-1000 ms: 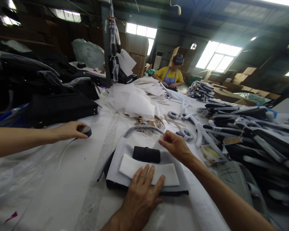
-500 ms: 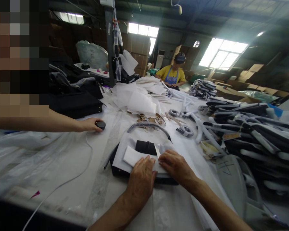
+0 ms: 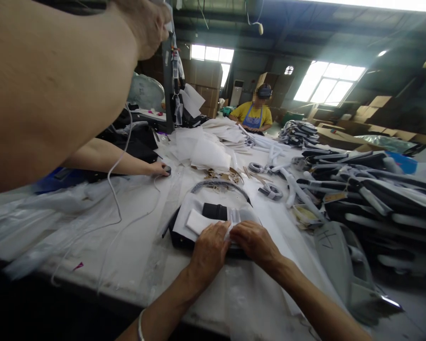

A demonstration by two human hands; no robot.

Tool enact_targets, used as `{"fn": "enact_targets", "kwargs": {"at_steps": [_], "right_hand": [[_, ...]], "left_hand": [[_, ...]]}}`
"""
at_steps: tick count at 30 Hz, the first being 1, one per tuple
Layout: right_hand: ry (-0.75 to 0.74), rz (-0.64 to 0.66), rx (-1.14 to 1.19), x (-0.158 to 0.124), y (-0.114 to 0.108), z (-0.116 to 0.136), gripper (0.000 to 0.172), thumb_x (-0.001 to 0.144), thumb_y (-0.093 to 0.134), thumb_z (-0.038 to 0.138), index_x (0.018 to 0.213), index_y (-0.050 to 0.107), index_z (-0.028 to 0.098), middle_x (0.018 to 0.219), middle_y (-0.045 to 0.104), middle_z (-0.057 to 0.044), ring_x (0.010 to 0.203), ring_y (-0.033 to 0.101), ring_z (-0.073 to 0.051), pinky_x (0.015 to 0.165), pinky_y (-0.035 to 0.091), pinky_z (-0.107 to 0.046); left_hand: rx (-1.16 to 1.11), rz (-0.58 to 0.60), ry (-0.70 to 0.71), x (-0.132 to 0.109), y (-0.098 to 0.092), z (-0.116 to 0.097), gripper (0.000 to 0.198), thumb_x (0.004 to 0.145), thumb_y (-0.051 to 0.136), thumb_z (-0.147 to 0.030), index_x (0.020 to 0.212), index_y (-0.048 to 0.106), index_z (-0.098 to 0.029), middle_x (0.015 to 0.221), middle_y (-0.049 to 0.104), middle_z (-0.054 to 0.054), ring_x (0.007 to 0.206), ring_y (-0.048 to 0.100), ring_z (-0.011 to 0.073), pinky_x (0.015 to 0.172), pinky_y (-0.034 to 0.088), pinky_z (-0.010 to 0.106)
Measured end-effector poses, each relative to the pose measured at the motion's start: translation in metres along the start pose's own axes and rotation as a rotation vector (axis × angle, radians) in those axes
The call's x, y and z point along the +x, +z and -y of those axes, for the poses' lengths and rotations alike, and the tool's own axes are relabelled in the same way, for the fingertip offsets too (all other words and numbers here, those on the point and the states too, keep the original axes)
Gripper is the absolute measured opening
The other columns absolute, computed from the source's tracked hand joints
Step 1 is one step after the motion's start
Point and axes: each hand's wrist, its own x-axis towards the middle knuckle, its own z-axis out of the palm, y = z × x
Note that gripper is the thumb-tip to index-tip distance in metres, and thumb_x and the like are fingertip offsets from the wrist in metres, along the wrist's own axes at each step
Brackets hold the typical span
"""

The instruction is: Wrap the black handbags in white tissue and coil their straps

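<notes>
A black handbag (image 3: 182, 240) lies flat on the table before me, its wrapped handle (image 3: 218, 183) arching away from me. Over it is a thin white sheet (image 3: 188, 204), with a black band (image 3: 214, 211) on top. A folded white strip of padding (image 3: 198, 220) lies across the sheet, just below the band. The fingers of my left hand (image 3: 210, 246) are closed over this strip's right end. Against them, my right hand (image 3: 253, 240) pinches thin white wrapping (image 3: 235, 216) at the band's right side. The fingertips of both hands nearly meet, partly hiding what they grip.
At left, another person's arm (image 3: 57, 80) reaches across high up; another hand (image 3: 159, 169) holds a dark round object. A white cord (image 3: 115, 189) trails there. White sheets (image 3: 206, 147) pile beyond the bag, wrapped straps (image 3: 369, 189) at right. A co-worker (image 3: 252, 113) sits far back.
A large bare arm has come in at upper left. The other hand with the round object has moved away from me. My right hand has drawn closer to my left at the wrapping.
</notes>
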Motion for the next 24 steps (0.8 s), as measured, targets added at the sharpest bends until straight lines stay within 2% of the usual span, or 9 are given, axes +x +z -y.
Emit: {"fn": "enact_targets", "kwargs": {"at_steps": [5, 12, 17, 21, 24], "right_hand": [[-0.007, -0.09, 0.029, -0.01, 0.008, 0.003, 0.012, 0.093, 0.057, 0.018, 0.091, 0.068, 0.022, 0.089, 0.074, -0.004, 0.086, 0.067, -0.019, 0.083, 0.049, -0.032], [-0.016, -0.176, 0.069, -0.018, 0.013, 0.006, 0.013, 0.093, 0.057, 0.016, 0.091, 0.068, 0.022, 0.09, 0.075, -0.005, 0.088, 0.068, -0.02, 0.085, 0.05, -0.034], [-0.002, -0.206, 0.072, -0.019, 0.016, 0.012, 0.013, 0.093, 0.058, 0.018, 0.088, 0.069, 0.022, 0.086, 0.075, -0.005, 0.084, 0.069, -0.02, 0.081, 0.051, -0.034], [0.013, -0.21, 0.075, -0.021, 0.008, 0.02, 0.011, 0.092, 0.061, 0.021, 0.088, 0.071, 0.024, 0.086, 0.076, -0.002, 0.082, 0.07, -0.017, 0.081, 0.052, -0.03], [0.148, -0.242, 0.188, -0.027, -0.009, 0.021, 0.008, 0.09, 0.065, 0.026, 0.089, 0.073, 0.024, 0.078, 0.076, 0.001, 0.072, 0.071, -0.015, 0.073, 0.053, -0.026]], "left_hand": [[-0.018, 0.047, 0.033, 0.002, -0.003, 0.0, 0.033, 0.095, 0.048, -0.016, 0.127, 0.056, -0.018, 0.138, 0.059, 0.011, 0.122, 0.06, 0.0244, 0.103, 0.051, 0.045], [-0.039, 0.055, 0.023, 0.001, 0.003, 0.001, 0.032, 0.095, 0.048, -0.015, 0.123, 0.062, -0.02, 0.134, 0.062, 0.007, 0.126, 0.057, 0.0257, 0.105, 0.049, 0.049], [-0.075, 0.061, 0.067, -0.002, 0.005, 0.005, 0.033, 0.095, 0.045, -0.013, 0.123, 0.063, -0.019, 0.122, 0.07, 0.007, 0.121, 0.061, 0.0249, 0.106, 0.047, 0.05], [-0.051, 0.06, 0.104, -0.001, 0.007, 0.009, 0.034, 0.096, 0.043, -0.012, 0.123, 0.062, -0.019, 0.119, 0.071, 0.008, 0.117, 0.064, 0.0249, 0.105, 0.048, 0.051], [-0.012, 0.024, 0.169, 0.001, 0.009, 0.012, 0.032, 0.095, 0.042, -0.012, 0.116, 0.065, -0.021, 0.113, 0.073, 0.006, 0.113, 0.067, 0.0244, 0.102, 0.051, 0.05]]}}
